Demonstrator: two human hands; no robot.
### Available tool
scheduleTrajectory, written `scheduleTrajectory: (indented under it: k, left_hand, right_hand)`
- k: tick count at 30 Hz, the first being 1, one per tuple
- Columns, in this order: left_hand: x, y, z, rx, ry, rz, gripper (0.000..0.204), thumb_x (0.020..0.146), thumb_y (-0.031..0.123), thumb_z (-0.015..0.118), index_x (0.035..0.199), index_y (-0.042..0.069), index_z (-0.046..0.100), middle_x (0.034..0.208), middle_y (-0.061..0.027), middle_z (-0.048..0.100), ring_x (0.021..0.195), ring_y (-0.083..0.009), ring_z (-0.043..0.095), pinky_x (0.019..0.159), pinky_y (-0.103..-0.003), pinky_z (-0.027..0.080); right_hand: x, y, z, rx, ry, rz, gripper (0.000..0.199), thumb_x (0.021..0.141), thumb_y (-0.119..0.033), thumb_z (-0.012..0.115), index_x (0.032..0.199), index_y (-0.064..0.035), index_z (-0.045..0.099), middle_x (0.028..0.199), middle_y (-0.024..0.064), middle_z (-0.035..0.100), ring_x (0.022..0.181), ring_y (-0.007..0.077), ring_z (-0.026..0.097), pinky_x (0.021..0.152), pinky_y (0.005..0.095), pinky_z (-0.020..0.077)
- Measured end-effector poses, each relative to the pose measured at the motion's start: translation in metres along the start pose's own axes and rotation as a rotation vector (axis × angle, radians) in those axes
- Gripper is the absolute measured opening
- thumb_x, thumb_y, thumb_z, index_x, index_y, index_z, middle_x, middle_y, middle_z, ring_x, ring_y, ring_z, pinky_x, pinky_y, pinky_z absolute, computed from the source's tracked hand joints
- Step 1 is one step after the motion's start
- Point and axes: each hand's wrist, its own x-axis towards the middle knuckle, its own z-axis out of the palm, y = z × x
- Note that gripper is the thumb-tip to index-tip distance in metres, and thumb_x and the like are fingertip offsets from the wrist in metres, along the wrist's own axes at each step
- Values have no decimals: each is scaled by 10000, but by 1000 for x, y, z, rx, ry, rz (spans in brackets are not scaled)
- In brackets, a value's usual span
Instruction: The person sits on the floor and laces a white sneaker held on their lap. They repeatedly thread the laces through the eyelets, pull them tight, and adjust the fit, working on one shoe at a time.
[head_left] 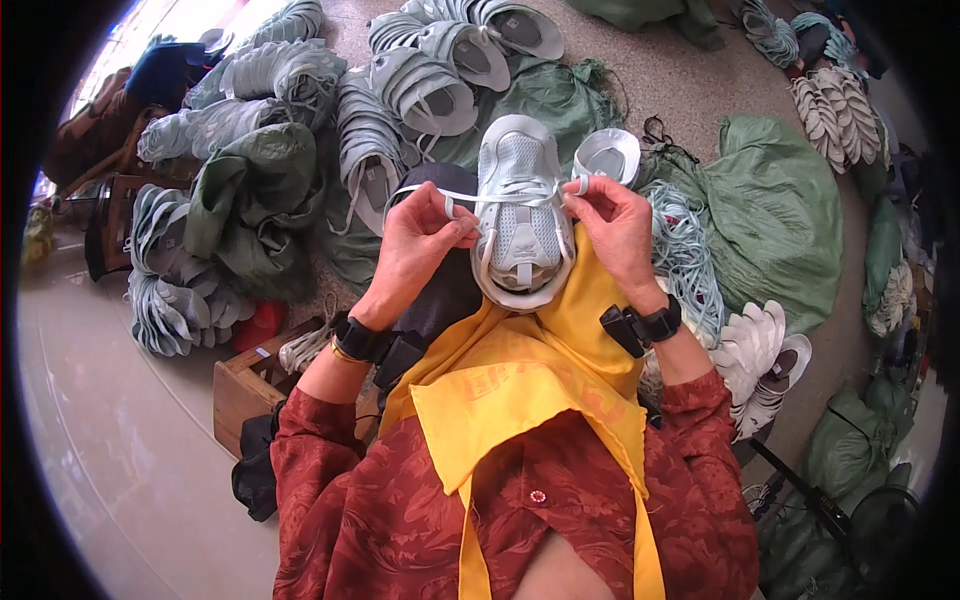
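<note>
A pale grey-blue sneaker upper point(520, 165) with no visible sole lies over my lap, toe pointing away from me. White shoelace point(510, 196) crosses its front eyelets. On the shoe's left side, my left hand point(425, 235) is closed, with one lace end around and between its fingers. Close against the right side, my right hand point(615, 230) pinches the other lace end between thumb and fingers. The lace is stretched between the two hands across the upper. A yellow apron point(510, 400) covers my lap beneath the heel.
Stacks of nested shoe uppers point(375, 155) stand ahead and left, beside green sacks point(255, 200). A tangle of pale laces point(685, 245) hangs at my right, near a large green sack point(775, 220). White uppers point(755, 350) lie lower right; a wooden stool point(240, 395) stands left.
</note>
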Motion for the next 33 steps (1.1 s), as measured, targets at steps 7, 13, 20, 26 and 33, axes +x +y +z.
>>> scheduleTrajectory:
  k: [7, 13, 20, 26, 33]
  left_hand:
    - [9, 3, 5, 111, 79, 46, 198, 980, -11, 673, 924, 56, 495, 976, -82, 713, 915, -126, 710, 827, -265, 602]
    - [21, -6, 9, 162, 119, 104, 208, 970, -34, 672, 910, 47, 490, 966, -77, 715, 903, -116, 709, 838, -256, 601]
    - [18, -10, 20, 444, 217, 234, 268, 911, -42, 735, 853, 35, 484, 899, -51, 714, 870, -69, 673, 786, -247, 587]
    - [15, 3, 29, 648, 255, 181, 272, 890, 15, 757, 845, 38, 490, 816, -22, 706, 757, -43, 638, 675, -218, 538]
    - [21, -8, 23, 609, 272, 100, 280, 872, 36, 768, 828, 41, 491, 776, -10, 673, 714, -36, 608, 632, -222, 506]
  right_hand:
    - [-3, -2, 3, -32, -35, 7, 84, 912, -9, 749, 995, -9, 743, 874, -3, 755, 789, 48, 683, 740, 227, 549]
    - [-3, 2, 3, -23, -35, -14, 94, 912, 4, 746, 1005, -2, 733, 869, -9, 743, 779, 36, 666, 722, 217, 538]
    - [-5, 3, 4, -55, -16, -45, 92, 907, 5, 750, 995, -9, 729, 868, 3, 743, 767, 38, 668, 704, 219, 538]
    - [-5, 2, 7, -24, 24, -31, 122, 899, -10, 769, 1007, -9, 712, 871, -3, 728, 758, 56, 672, 703, 229, 546]
    - [-8, -3, 4, -232, 83, -135, 141, 861, -13, 798, 948, -6, 686, 847, 47, 687, 738, 121, 689, 676, 275, 556]
